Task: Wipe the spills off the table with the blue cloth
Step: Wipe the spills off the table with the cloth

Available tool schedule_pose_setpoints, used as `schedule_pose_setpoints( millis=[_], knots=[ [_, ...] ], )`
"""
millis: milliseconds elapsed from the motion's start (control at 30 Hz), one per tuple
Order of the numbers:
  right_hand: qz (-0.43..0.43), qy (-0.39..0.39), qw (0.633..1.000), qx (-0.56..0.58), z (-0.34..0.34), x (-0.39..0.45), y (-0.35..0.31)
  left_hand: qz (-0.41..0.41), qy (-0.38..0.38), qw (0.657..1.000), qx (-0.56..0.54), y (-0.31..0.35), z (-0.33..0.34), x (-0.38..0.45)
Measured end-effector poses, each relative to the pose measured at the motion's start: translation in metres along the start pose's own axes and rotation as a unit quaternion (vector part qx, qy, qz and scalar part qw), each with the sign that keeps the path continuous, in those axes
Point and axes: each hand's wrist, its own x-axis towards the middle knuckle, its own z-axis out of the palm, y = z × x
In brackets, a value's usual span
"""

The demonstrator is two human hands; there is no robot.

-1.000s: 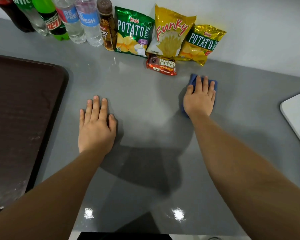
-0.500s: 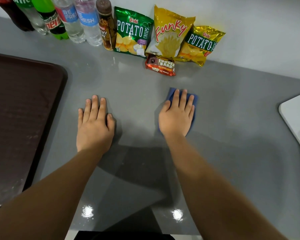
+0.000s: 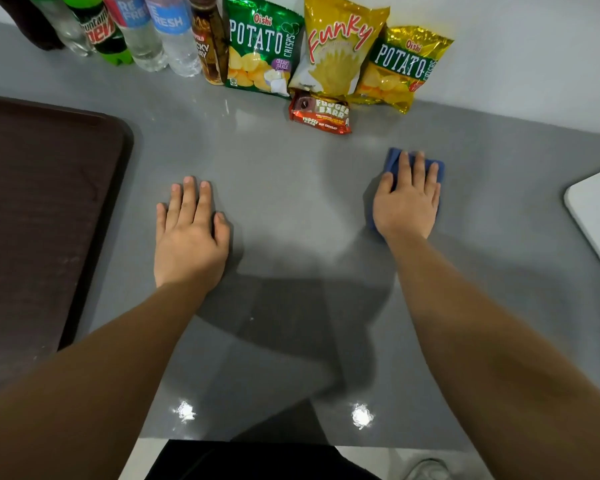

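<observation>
Your right hand (image 3: 407, 202) is flat on the blue cloth (image 3: 392, 160), palm down, fingers (image 3: 419, 168) extended and close together, pressing it onto the table (image 3: 291, 188). No pinch, no curl around the fabric: this is a press-and-slide hold. The cloth is folded small; only its far edge and a sliver at the left side of the palm show, the rest is under your hand.

Your left hand (image 3: 187, 237) is also flat on the table, fingers together, thumb slightly out, holding nothing. Reads as a brace, well apart from the cloth.

Cloth position: right-centre of the grey table, near the red snack bar pack (image 3: 319, 114) and the gold potato crisps bag (image 3: 402, 64) but touching neither. The white board edge (image 3: 593, 206) is further right, the brown tray (image 3: 42, 209) far left.

Step in hand, as I judge it: mid-wipe, one pass of a side-to-side stroke. I can't make out any spill on the surface; the glossy top shows glare spots and your shadow, nothing I'd call liquid. So can't say how much is left.

Next move calls for:
- keep the palm loaded evenly so the cloth doesn't bunch or slip out from under the fingers
- sweep across the open area between your hands, overlapping passes
- stay short of the snack packs and bottles (image 3: 160, 32) along the wall; a far stroke could push the snack bar pack.
</observation>
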Motion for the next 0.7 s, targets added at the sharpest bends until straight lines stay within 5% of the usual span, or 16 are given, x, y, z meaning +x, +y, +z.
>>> schedule_pose_setpoints(
  millis=[233,400,700],
  knots=[
    [-0.02,0.036,0.999,-0.014,0.004,-0.085,0.04,0.0,-0.008,1.0,-0.001,-0.001,0.0,0.002],
    [-0.068,0.078,0.993,-0.048,0.032,-0.156,0.008,0.0,-0.008,1.0,0.001,-0.003,0.003,0.0],
    [-0.151,0.051,0.987,-0.014,0.036,-0.088,-0.035,0.006,0.01,1.0,-0.002,-0.003,0.006,0.001]
  ],
)
